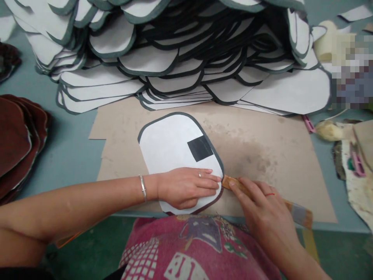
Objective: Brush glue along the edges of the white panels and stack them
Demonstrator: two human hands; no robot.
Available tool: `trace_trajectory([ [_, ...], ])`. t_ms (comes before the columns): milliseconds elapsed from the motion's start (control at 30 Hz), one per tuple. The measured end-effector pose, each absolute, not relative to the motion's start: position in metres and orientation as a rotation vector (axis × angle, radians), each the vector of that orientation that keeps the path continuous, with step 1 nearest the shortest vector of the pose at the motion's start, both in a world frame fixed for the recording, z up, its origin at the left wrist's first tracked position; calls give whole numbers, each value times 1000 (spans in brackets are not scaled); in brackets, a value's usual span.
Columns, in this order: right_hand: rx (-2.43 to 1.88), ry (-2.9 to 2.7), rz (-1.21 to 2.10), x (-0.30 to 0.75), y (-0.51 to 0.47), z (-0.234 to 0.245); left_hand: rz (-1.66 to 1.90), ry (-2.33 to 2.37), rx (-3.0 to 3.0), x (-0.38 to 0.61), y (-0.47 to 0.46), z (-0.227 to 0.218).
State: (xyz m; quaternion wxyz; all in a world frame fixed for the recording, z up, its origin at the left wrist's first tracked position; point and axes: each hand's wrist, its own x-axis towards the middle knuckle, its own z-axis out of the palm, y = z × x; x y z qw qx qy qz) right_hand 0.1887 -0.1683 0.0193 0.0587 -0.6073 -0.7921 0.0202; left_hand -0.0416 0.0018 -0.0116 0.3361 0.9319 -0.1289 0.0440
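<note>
A white rounded panel (166,144) with a dark grey border and a black square patch (200,148) lies on brown cardboard. A maroon strip shows along its lower edge. My left hand (189,188) rests flat on the panel's lower right part, fingers stretched out and together. In my right hand (262,202) is a flat wooden stick tool (307,217), its rear part wrapped in tape. The tool's front end meets the panel's right border, beside my left fingertips. My right fingers hide the tool's middle.
A large heap of similar white panels (148,62) with dark borders stands behind the cardboard (247,132). Maroon pieces (17,144) are stacked at the left. On the right lie a cream roll (326,42), pink clips (357,161) and stained cloth (361,190). The table's front edge runs close to my body.
</note>
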Motion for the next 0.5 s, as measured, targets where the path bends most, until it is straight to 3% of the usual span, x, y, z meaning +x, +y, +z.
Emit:
trace_trajectory([
  [500,-1812,-2511,56,200,-139,11,219,-18,2787,-40,14,-7],
])
